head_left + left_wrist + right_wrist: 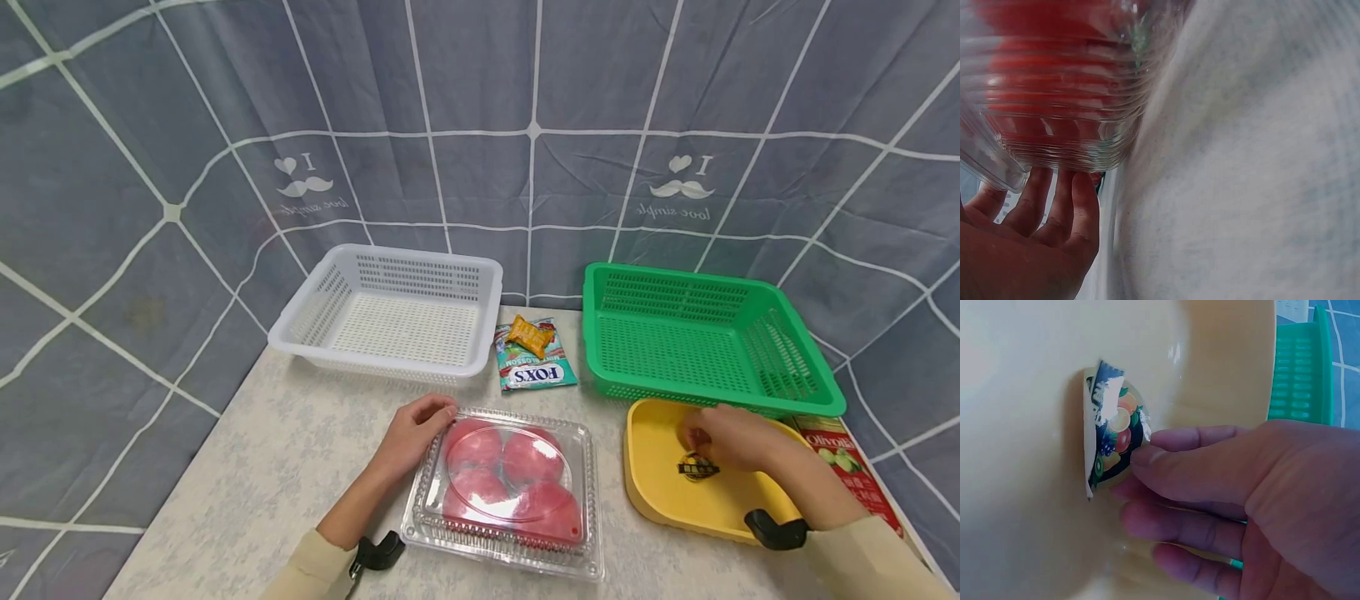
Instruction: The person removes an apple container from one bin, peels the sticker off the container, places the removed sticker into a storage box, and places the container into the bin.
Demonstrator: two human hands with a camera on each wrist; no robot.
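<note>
A clear plastic box holding several round red fruits lies in front of me. My left hand rests at its upper left corner; in the left wrist view the fingers touch the box's ribbed end, not wrapped round it. My right hand reaches into a yellow basin. Its thumb and a finger pinch the edge of a fruit-printed sticker on the basin's inner surface. The sticker's opposite edge curls up, showing white backing. In the head view the hand overlaps the upper part of the sticker.
At the back left stands a white basket, at the back right a green basket. Between them a teal FOX'S packet lies under a small orange wrapper. A red Olivoila box sits right of the basin.
</note>
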